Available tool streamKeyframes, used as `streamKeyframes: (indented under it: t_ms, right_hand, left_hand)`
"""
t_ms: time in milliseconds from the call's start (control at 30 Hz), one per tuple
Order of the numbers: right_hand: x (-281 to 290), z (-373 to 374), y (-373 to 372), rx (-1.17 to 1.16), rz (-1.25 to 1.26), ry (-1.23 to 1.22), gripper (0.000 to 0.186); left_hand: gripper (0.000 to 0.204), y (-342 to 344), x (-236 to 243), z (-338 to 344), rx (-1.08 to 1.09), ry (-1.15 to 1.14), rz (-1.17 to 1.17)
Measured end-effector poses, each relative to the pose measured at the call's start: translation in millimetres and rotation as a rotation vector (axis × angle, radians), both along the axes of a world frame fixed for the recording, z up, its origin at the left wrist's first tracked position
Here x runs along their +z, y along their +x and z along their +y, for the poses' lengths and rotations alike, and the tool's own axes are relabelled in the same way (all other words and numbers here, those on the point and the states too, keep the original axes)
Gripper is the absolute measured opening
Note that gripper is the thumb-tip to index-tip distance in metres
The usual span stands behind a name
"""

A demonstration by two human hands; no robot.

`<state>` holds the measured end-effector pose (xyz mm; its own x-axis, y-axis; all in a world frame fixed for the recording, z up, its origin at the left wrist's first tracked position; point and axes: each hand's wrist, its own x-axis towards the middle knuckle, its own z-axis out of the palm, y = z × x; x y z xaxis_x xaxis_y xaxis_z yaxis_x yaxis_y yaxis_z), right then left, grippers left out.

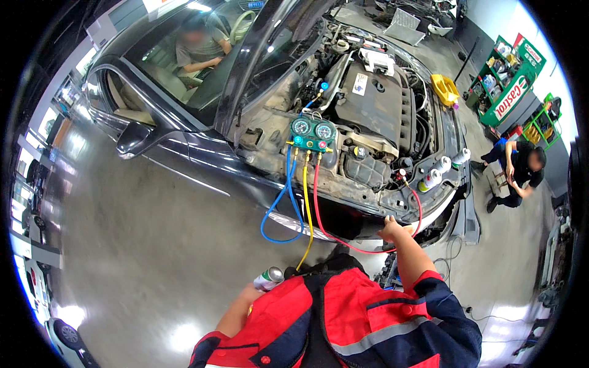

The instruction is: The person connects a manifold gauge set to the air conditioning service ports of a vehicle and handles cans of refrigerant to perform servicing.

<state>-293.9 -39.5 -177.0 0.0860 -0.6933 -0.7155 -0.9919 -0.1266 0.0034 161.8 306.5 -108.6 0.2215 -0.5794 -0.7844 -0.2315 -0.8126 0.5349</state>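
By my left side, my left hand (250, 294) is closed round a silver, white and green can (269, 279), held tilted; most of its fingers are hidden. My right hand (394, 229) is stretched toward the front edge of the dark car (178, 150), fingers apart and holding nothing I can see. Close to it runs a red hose (325, 230). A green manifold gauge set (311, 134) with two round dials stands at the fender side of the engine bay. Blue (265, 214) and yellow (308, 211) hoses hang from it too.
Several cans (431, 180) stand on the front of the engine bay, with a yellow container (445, 91) farther back. One person (199, 49) sits inside the car; another (512, 172) sits low at the right. Green shelving (506, 80) stands against the wall.
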Motion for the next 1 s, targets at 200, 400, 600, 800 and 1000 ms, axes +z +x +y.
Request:
streamKeyframes:
  t_ms: [200, 400, 600, 800, 1000]
  right_hand:
    - [55, 8, 29, 0.050, 0.032, 0.057, 0.089]
    - [62, 12, 29, -0.024, -0.007, 0.051, 0.086]
    - [93, 22, 37, -0.041, -0.085, 0.021, 0.075]
    - [85, 22, 38, -0.011, -0.085, -0.024, 0.080]
    - [46, 22, 28, -0.104, -0.136, -0.153, 0.082]
  left_hand:
    - [0.051, 13, -37, -1, -0.015, -0.024, 0.017]
    - [0.052, 21, -54, -13, -0.090, -0.060, -0.013]
    - [0.050, 7, -13, -57, -0.220, -0.101, -0.241]
    - [0.051, 1, -19, -94, -0.324, -0.069, -0.263]
    - [0.047, -27, 0, -121, -0.299, -0.057, 0.004]
